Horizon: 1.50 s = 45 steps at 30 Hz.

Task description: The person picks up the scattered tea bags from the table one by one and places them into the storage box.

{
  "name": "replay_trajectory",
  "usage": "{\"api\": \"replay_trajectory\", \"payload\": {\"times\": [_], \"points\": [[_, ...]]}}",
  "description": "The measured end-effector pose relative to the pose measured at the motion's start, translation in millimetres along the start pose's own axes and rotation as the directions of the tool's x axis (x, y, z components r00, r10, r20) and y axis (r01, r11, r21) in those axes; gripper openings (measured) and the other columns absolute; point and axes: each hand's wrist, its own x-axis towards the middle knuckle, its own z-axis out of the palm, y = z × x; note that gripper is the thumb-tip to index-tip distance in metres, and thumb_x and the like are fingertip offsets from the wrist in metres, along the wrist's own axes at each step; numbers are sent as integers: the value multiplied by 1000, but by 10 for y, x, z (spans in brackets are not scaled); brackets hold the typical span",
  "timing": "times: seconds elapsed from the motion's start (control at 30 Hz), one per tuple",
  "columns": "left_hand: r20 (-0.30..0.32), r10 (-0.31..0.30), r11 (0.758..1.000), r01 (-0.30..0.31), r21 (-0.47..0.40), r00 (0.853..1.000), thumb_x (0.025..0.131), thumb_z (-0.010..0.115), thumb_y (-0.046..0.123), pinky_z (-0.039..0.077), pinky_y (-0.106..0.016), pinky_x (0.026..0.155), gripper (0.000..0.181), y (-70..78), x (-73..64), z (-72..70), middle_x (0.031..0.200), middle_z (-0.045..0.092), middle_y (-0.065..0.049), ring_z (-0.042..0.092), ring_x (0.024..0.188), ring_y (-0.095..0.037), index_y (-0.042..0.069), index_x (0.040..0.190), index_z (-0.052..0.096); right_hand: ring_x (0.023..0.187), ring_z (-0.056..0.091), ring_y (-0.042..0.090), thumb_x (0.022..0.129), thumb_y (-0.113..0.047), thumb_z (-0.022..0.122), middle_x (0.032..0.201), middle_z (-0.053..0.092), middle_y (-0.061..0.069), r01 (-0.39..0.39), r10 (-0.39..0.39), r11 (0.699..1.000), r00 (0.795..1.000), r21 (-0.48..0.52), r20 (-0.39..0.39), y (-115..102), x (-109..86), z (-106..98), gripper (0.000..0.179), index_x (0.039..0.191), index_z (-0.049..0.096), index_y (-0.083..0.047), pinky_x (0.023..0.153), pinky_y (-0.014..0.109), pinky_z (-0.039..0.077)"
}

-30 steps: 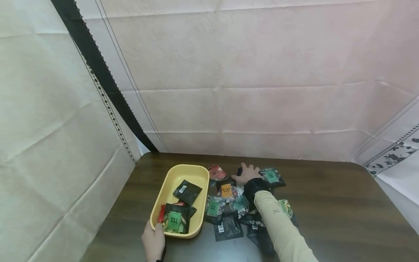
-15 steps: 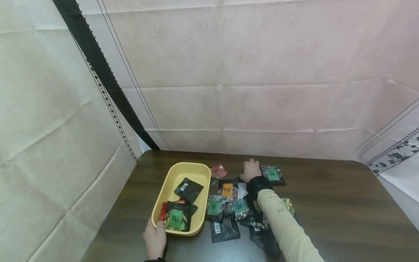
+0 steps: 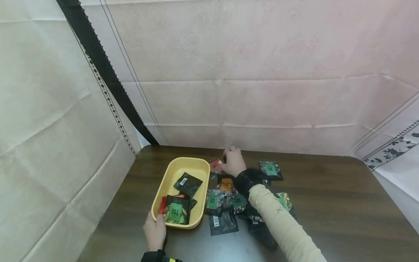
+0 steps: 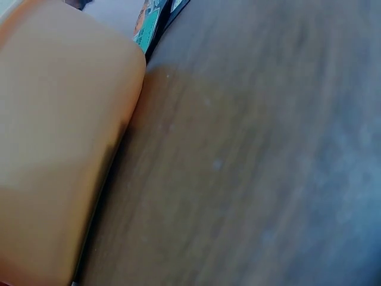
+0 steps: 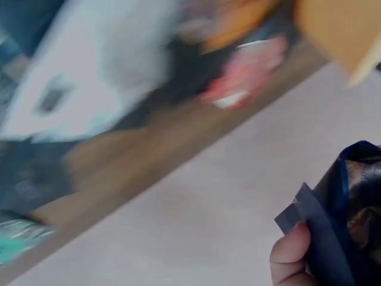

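My left hand grips the near-left corner of a yellow plastic basin, whose outer wall fills the left side of the left wrist view. Inside the basin lie several pouches, among them a black pouch and one with a green label. At the table's back edge my right hand pinches a dark pouch between thumb and fingers. In the head view the hand hides most of that pouch. Just below and left of it rests a red pouch.
Right of the basin several pouches lie in a loose heap, including an orange-labelled pouch and a black pouch. A green-labelled pouch lies apart at the back right. Brown tabletop extends rightward; hanging cloth stands behind it.
My right hand first shifted slightly right at the back of the heap, then swung left toward the basin with the dark pouch. My left hand stays on the basin's rim.
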Motion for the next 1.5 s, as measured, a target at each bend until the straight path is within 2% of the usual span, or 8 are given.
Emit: {"api": "replay_trajectory", "payload": {"times": [0.13, 0.4, 0.57, 0.7, 0.97, 1.27, 1.4, 1.5], "points": [[-6, 6, 1000, -6, -13, 1000, 85, 33, 5, 38, -54, 91, 46, 11, 14, 0, 122, 44, -36, 43, 111, -45, -15, 127, 39, 89, 45, 27, 65, -17, 70, 92, 49, 9, 96, -96, 993, 995, 67, -8, -357, -7, 42, 33, 94, 63, -4, 69, 34, 46], [-3, 0, 1000, 0, -4, 1000, 86, 33, 6, 37, -55, 92, 46, 15, 18, -6, 122, 44, -36, 43, 111, -45, -15, 127, 39, 95, 46, 26, 67, -24, 68, 103, 49, 10, 220, -230, 970, 969, 102, 91, -988, -105, 266, 39, 102, 62, -7, 71, 28, 45], [-7, 11, 1000, -11, -5, 1000, 86, 35, 6, 40, -55, 88, 43, 8, -5, 16, 118, 48, -35, 47, 106, -44, -14, 123, 44, 119, 38, 32, 77, -41, 63, 133, 38, 13, 242, -265, 956, 955, 168, 136, -1105, -171, 394, 65, 134, 45, -16, 87, 35, 44], [-13, 16, 1000, -16, -1, 1000, 86, 35, 6, 41, -55, 85, 41, 6, -11, 20, 114, 50, -34, 49, 102, -44, -13, 120, 46, 129, 25, 36, 80, -53, 56, 145, 24, 14, 259, -283, 950, 950, 173, 130, -1058, -206, 435, 76, 144, 30, -20, 98, 47, 35], [-26, 19, 1000, -19, -6, 999, 86, 35, 5, 43, -55, 83, 40, -2, 6, 14, 113, 51, -34, 51, 100, -43, -13, 120, 46, 130, 24, 35, 81, -55, 54, 145, 24, 15, 218, -232, 970, 963, 110, 138, -835, -235, 382, 73, 140, 38, -15, 95, 51, 36], [-36, 32, 999, -32, -15, 999, 85, 35, 4, 42, -55, 85, 42, 29, 25, 10, 115, 49, -36, 48, 104, -45, -15, 121, 44, 125, 30, 38, 80, -43, 60, 140, 30, 21, 174, -181, 983, 965, 51, 192, -236, -397, 180, 64, 133, 46, -11, 89, 52, 42], [-36, 26, 1000, -26, -13, 999, 85, 34, 5, 41, -55, 86, 42, 20, 28, 6, 116, 49, -36, 48, 105, -45, -15, 121, 44, 122, 32, 39, 77, -38, 65, 137, 36, 20, 164, -149, 986, 950, -33, 275, -39, -491, 165, 62, 131, 49, -12, 86, 55, 42], [-23, 16, 1000, -16, -8, 1000, 86, 33, 6, 40, -55, 88, 43, 10, 19, 28, 117, 48, -35, 46, 107, -45, -15, 122, 43, 120, 36, 36, 73, -45, 67, 132, 44, 16, 205, -155, 973, 920, -103, 361, -1, -580, 174, 66, 129, 52, -13, 88, 54, 41]]}}
